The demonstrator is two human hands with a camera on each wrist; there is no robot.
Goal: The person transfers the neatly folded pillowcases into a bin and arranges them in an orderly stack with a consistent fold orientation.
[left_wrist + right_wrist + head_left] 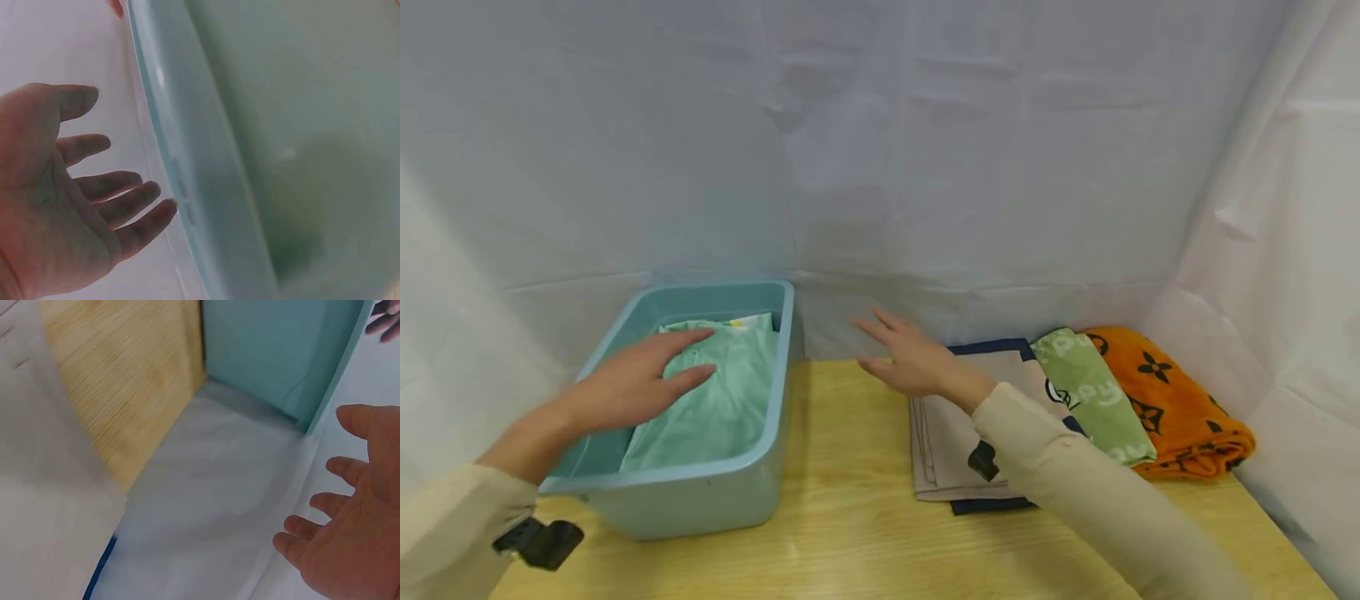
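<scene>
Head view | left hand (pixel 640 383) flat, fingers spread on mint garment (pixel 715 400) in tub (pixel 700 492) | right hand (pixel 910 358) spread, empty | folded towels (pixel 955 425) at its 4 o'clock, nearer it.

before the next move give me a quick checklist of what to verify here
1. Left hand free: ok, fingers straight, over the green garment.
2. Right hand free: ok, open, holding nothing.
3. Garment fully inside the tub: ok, nothing hangs over the rim.
4. Room left in the tub: cannot tell.
5. Folded beige cloth reachable: ok, just under the right forearm.
6. Green towel and orange towel stay on the table: ok.
</scene>
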